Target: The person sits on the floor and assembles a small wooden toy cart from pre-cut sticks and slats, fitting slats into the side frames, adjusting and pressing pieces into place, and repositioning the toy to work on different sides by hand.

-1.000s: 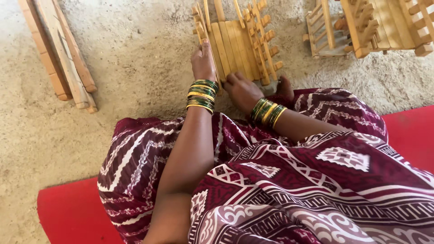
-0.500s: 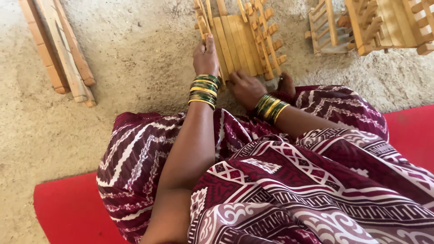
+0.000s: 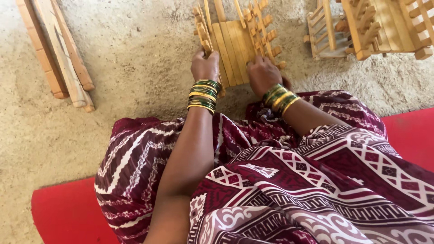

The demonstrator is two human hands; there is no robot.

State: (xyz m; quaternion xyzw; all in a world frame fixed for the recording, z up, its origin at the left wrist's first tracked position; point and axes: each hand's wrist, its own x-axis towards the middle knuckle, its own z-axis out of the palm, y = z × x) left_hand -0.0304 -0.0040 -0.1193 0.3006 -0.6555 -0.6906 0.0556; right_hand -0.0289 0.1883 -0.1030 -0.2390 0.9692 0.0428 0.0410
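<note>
A small frame of pale wooden slats (image 3: 237, 38) lies on the sandy ground in front of me, with pegs sticking out along its sides. My left hand (image 3: 205, 64) grips its left edge, fingers curled around the side rail. At the frame's lower right corner my right hand (image 3: 263, 74) is closed on the wood. Both wrists carry stacks of green and gold bangles. My maroon and white patterned clothing fills the lower view.
Several loose wooden strips (image 3: 61, 54) lie on the sand at the upper left. More slatted wooden frames (image 3: 375, 27) stand at the upper right. I sit on a red mat (image 3: 63, 214) that reaches the right edge too.
Both hands have stayed on the slatted frame, with my right hand shifting slightly up onto its lower right corner. The view has moved a little.
</note>
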